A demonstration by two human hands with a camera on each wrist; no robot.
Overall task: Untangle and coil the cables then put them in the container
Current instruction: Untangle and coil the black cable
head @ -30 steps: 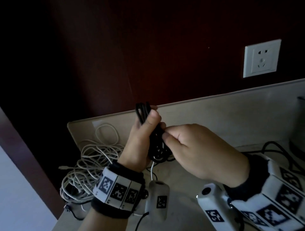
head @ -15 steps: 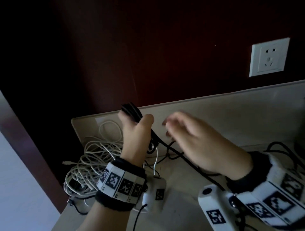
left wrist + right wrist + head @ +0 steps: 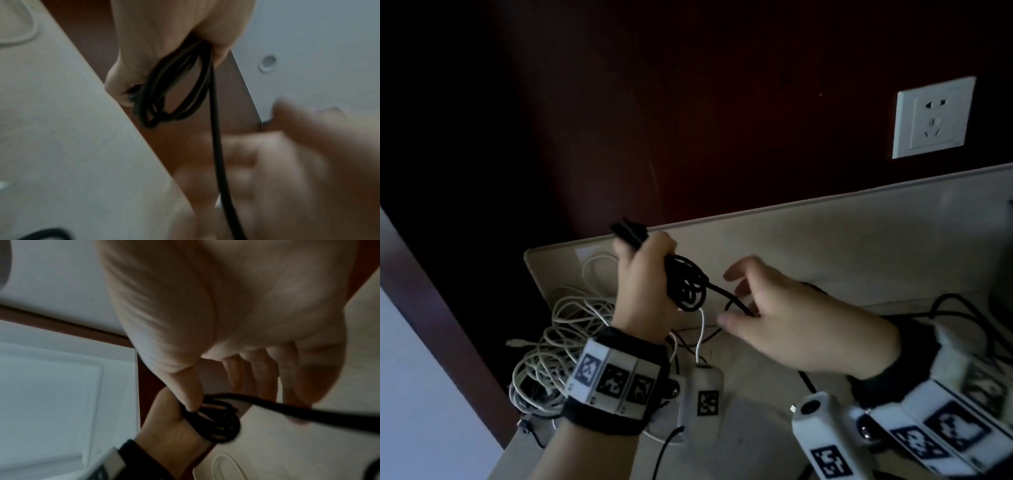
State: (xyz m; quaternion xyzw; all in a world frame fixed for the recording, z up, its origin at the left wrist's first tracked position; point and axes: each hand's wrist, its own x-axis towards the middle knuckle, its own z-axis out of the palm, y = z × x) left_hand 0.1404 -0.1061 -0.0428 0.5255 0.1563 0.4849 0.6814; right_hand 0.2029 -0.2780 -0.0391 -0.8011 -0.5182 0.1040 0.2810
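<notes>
Mid-coil on the black cable [image 3: 686, 286]. Left hand [image 3: 643, 291] gripped the finished loops, fingers curled round the bundle, held up above the counter [image 3: 825, 246]. Right hand [image 3: 801, 325] had fingers loosely spread near the free strand; blurry, so probably not gripping it. Next move needs: catch that strand, lay another loop into the left. White cables [image 3: 558, 342] lay tangled, left of it. Container not visible.

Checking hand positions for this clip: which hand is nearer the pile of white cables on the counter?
Left. The left hand holds the black cable up directly beside the white cables; the right hand is farther off, beyond the black cable.
</notes>
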